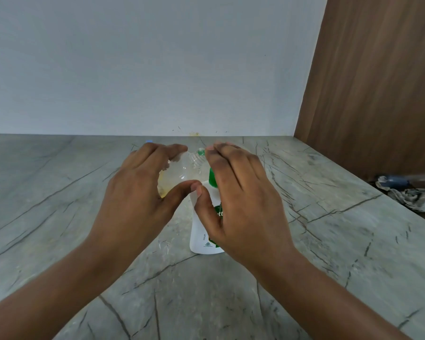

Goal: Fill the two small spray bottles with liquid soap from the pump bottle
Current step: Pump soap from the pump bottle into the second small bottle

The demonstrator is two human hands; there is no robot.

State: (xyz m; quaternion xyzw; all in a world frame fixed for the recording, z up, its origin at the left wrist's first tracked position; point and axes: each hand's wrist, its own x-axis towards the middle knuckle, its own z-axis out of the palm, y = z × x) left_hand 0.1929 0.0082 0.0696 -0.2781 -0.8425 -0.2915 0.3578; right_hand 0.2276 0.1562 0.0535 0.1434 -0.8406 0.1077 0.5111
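Observation:
A white pump bottle (203,231) with a green pump neck (212,179) and green label stands upright on the grey marble counter (329,241). My right hand (241,192) lies over its pump head, thumb against the bottle's front. My left hand (142,190) curls around a small clear bottle (179,171), tilted towards the pump, with a little yellowish liquid low inside. Behind my left fingertips a small blue piece (149,141) peeks out; I cannot tell what it is. The pump spout is mostly hidden by my right fingers.
A crumpled patterned cloth (412,195) lies at the counter's right edge. A brown wooden panel (378,94) rises on the right and a plain pale wall (157,69) closes the back.

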